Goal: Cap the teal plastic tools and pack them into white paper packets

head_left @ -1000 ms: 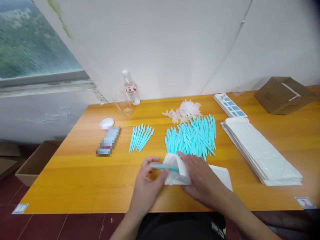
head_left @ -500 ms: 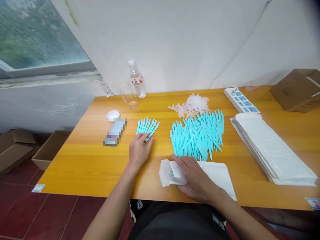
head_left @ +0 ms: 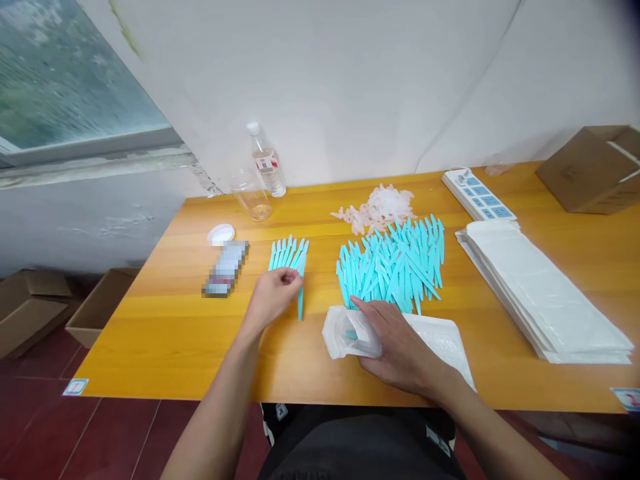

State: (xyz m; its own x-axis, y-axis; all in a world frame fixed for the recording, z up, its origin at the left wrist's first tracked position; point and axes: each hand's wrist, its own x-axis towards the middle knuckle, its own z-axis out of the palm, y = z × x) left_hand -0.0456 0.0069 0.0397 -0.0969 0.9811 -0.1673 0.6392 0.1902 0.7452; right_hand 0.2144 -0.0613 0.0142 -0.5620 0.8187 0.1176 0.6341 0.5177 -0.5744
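**Left hand [head_left: 274,295] pinches slim turquoise plastic stick [head_left: 301,307]**

It's beside the fanned turquoise row [head_left: 284,255]. The right hand [head_left: 395,343] grips a white padded envelope [head_left: 336,333], before a jumbled turquoise pile [head_left: 395,267]. Yellow-brown wooden table [head_left: 175,333]; white wall [head_left: 325,87] behind.

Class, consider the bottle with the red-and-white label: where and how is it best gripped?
Probably around the label at the middle of the bottle, from the front right. It stands upright with a rounded body to wrap around; the wall is close behind and the clear jar at its front left.
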